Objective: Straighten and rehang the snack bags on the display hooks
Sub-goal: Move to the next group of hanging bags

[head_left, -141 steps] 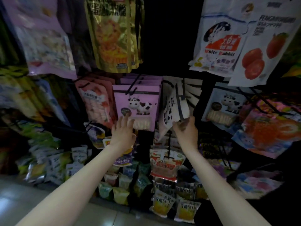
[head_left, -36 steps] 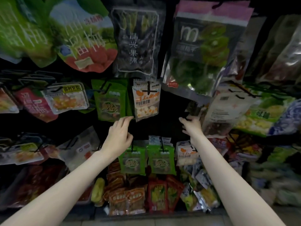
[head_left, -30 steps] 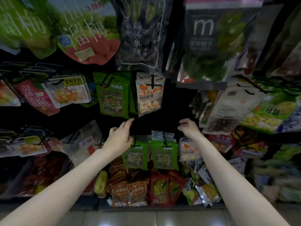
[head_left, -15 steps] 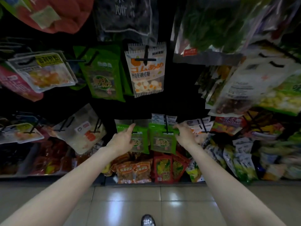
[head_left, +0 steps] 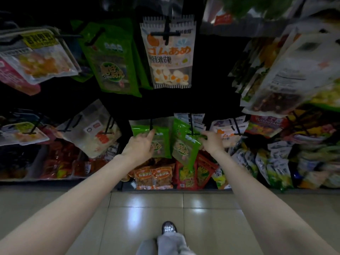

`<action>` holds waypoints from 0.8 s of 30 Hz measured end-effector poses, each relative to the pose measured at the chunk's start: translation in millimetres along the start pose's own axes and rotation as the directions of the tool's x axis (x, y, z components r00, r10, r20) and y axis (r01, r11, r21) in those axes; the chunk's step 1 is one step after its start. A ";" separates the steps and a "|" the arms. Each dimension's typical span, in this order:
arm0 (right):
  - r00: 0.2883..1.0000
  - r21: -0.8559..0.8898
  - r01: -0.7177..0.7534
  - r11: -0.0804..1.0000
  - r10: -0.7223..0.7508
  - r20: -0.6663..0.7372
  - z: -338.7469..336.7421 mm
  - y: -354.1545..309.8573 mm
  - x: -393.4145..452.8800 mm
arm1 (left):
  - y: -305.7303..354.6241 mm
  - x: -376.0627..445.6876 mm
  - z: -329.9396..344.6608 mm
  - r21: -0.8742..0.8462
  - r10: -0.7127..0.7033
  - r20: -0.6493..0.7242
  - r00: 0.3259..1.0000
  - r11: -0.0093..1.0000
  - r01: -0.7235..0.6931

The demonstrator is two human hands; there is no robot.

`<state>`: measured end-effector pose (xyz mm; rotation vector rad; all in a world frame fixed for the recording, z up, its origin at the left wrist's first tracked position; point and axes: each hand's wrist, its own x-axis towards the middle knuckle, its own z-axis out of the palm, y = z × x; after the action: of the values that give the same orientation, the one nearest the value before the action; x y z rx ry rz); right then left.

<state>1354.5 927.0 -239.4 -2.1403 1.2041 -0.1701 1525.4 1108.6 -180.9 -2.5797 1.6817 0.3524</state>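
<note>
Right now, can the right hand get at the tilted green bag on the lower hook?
Probably yes. The right hand is already at the right edge of the tilted green bag, and nothing sits between them. The left hand is on the neighbouring green bag, out of the way.

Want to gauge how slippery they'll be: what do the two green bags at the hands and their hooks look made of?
Left green bag and right green bag: glossy plastic film, judging by the sheen and a clear window in front. Hooks: thin black rods, probably coated metal wire; too dim to confirm.
</note>
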 end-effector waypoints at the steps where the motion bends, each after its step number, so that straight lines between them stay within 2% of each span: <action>1: 0.999 0.019 0.001 1.000 -0.002 0.032 -3.0 0.3 -4.7 | 0.0 0.2 -1.5 -0.004 -0.003 0.009 1.000 1.000 0.003; 5: 0.997 -0.032 0.012 0.999 -0.010 0.073 -32.0 5.4 -34.1 | 15.8 -1.4 -14.2 -0.096 -0.028 0.004 1.000 0.995 0.028; 8: 0.999 -0.062 -0.016 0.998 0.019 0.050 -61.3 12.0 -67.2 | 43.0 -6.8 -17.4 -0.186 0.063 -0.102 0.993 0.979 -0.081; 10: 1.000 -0.054 -0.022 0.998 0.021 -0.016 -84.1 19.9 -92.0 | 68.4 -6.9 -15.7 -0.221 0.146 -0.141 0.979 0.960 -0.174; 13: 0.995 -0.054 -0.047 0.997 0.042 -0.091 -118.7 33.9 -128.0 | 112.2 -3.1 -11.8 -0.270 0.197 -0.127 0.972 0.936 -0.225; 17: 0.991 -0.005 -0.079 0.997 0.078 -0.110 -155.2 55.5 -161.1 | 163.1 -6.3 -8.2 -0.347 0.301 -0.102 0.948 0.883 -0.317; 19: 0.995 -0.010 -0.054 0.999 0.052 -0.089 -165.9 64.6 -169.2 | 179.9 -11.5 -8.4 -0.370 0.335 -0.112 0.936 0.860 -0.352; 24: 0.999 -0.055 0.029 0.998 -0.027 0.027 -181.4 73.2 -163.6 | 202.8 -11.2 -17.6 -0.322 0.393 -0.244 0.887 0.830 -0.456</action>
<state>1134.6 943.7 -111.5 -2.2015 1.1775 -0.1221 1340.0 1032.6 -143.5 -2.4946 2.4843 0.5289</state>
